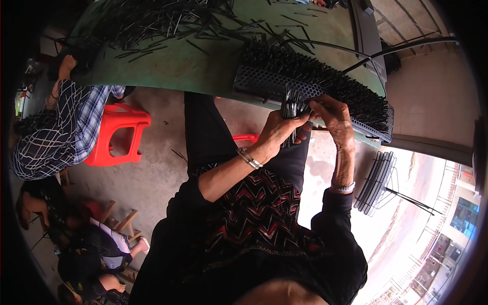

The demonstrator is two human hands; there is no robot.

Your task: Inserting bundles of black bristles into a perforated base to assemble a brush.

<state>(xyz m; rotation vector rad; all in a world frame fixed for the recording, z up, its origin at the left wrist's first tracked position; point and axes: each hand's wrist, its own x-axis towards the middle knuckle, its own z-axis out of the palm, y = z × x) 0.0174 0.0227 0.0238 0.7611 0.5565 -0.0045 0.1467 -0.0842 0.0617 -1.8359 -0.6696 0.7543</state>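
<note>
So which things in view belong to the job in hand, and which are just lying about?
Job, by the look of it:
bundle of thin black sticks in the left hand, right hand close by
perforated tray packed with similar sticks
loose black sticks on the green table

Probably just around:
red plastic stool
grey slatted object, use unclear

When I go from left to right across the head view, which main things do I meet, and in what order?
Co-worker in grid-patterned clothing, red plastic stool, silvery bangles, left hand around a bundle of thin black sticks, right hand, grey slatted frame, blue panel.
</note>
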